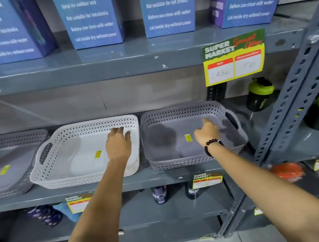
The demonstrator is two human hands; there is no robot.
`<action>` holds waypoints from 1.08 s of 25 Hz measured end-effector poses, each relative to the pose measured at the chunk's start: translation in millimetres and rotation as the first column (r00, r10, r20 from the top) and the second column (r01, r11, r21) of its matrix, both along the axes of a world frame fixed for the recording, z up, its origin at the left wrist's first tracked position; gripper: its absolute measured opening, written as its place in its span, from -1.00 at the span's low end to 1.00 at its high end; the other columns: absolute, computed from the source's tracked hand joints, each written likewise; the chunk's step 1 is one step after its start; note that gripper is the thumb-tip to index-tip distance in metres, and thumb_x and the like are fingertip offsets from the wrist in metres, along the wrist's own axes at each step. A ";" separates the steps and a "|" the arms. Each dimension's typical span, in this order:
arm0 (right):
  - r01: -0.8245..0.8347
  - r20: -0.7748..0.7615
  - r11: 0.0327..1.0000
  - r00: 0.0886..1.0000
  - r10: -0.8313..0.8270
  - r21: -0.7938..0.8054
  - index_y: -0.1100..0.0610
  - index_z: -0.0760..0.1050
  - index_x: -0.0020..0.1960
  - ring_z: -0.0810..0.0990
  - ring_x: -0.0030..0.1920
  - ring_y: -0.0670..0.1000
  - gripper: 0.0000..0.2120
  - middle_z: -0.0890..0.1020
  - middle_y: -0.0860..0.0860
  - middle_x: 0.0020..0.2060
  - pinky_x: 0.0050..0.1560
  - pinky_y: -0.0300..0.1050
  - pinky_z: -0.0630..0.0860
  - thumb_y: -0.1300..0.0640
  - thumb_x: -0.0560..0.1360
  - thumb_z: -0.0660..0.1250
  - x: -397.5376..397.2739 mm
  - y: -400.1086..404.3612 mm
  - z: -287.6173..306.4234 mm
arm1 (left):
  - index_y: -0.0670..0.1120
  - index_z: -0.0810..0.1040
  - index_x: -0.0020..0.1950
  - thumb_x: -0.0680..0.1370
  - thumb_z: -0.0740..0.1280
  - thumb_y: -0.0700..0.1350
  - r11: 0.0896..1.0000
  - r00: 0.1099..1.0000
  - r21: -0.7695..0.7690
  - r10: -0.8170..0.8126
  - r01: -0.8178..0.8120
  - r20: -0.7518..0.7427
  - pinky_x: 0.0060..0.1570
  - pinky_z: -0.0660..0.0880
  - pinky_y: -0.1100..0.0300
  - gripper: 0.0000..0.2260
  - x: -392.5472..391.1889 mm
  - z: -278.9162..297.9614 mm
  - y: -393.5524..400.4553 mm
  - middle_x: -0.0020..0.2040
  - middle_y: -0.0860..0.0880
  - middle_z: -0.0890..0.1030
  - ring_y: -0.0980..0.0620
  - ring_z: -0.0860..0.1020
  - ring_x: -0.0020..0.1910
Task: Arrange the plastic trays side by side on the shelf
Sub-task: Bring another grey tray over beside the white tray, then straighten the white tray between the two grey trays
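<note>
Three perforated plastic trays stand in a row on the grey middle shelf (163, 175). A grey tray (4, 162) is at the left, a white tray (66, 156) in the middle, another grey tray (166, 140) at the right. Each looks like a small stack and carries a yellow sticker. My left hand (118, 144) lies inside the white tray near its right wall, fingers spread flat. My right hand (207, 133) rests inside the right grey tray, fingers loosely curled, holding nothing that I can see. The white and right grey trays almost touch.
Blue boxes (165, 4) line the upper shelf. A yellow price sign (234, 58) hangs from its edge. Black and green shaker bottles (260, 94) stand right of the trays, behind a slanted metal upright (297, 99). Bottles and price tags fill the lower shelf.
</note>
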State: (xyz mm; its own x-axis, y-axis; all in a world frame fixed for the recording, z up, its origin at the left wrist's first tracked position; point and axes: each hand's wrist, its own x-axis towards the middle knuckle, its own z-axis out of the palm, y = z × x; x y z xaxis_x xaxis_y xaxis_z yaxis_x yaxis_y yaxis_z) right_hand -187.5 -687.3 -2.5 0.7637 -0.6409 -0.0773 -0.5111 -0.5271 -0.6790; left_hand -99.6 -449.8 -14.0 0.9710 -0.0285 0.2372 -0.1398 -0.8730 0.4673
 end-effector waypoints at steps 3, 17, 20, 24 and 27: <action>-0.200 -0.063 0.973 0.976 0.208 0.119 0.29 0.27 0.40 0.44 0.30 0.21 -0.58 0.41 0.22 0.36 0.20 -0.04 0.43 0.18 0.57 0.14 25.2 54.3 7.8 | -0.23 0.44 0.36 0.63 0.14 -0.04 0.996 0.996 0.011 0.089 -0.089 0.006 0.27 0.42 -0.08 -0.61 16.6 2.7 55.4 0.34 -0.23 0.47 -0.24 0.42 0.31; -0.030 -0.140 0.950 0.987 0.077 0.311 0.23 0.44 0.15 0.45 -0.25 0.02 -0.54 0.51 0.14 -0.16 -0.17 -0.13 0.37 -0.10 0.62 -0.03 105.2 176.7 -20.5 | -0.13 0.40 0.38 0.63 0.06 0.03 0.984 0.927 -0.051 0.141 -0.169 -0.349 0.18 0.45 -0.06 -0.60 106.0 -3.1 272.7 0.28 -0.31 0.52 -0.31 0.49 0.23; -0.013 -0.179 0.982 0.983 0.048 0.190 0.10 0.33 -0.29 0.19 -0.46 -0.07 -0.56 0.25 0.02 -0.45 -0.43 -0.21 0.15 -0.11 0.62 -0.05 106.2 179.3 -21.5 | -0.11 0.44 0.36 0.64 0.08 -0.06 0.986 0.956 -0.120 0.073 -0.112 -0.284 0.05 0.49 -0.02 -0.65 103.1 -6.1 269.0 0.17 -0.31 0.60 -0.31 0.54 0.14; -0.056 -0.146 0.991 0.987 0.074 0.124 0.17 0.48 0.18 0.54 -0.11 0.10 -0.54 0.58 0.23 0.03 -0.22 -0.12 0.44 -0.12 0.60 -0.01 105.1 177.0 -27.1 | -0.07 0.30 0.47 0.62 0.14 -0.02 0.989 0.957 -0.138 0.019 -0.061 -0.288 0.12 0.48 -0.04 -0.58 104.4 -12.6 274.6 0.26 -0.29 0.56 -0.30 0.52 0.21; -0.133 -0.130 0.991 0.983 0.132 0.000 0.12 0.05 0.53 0.47 0.30 0.23 -0.49 0.41 0.24 0.37 0.25 0.04 0.43 0.00 0.63 0.02 103.0 184.2 -18.2 | -0.07 0.19 0.52 0.64 0.09 -0.04 0.995 0.960 -0.095 -0.005 -0.022 -0.280 0.13 0.47 -0.06 -0.56 108.2 -13.5 272.5 0.28 -0.29 0.53 -0.30 0.50 0.23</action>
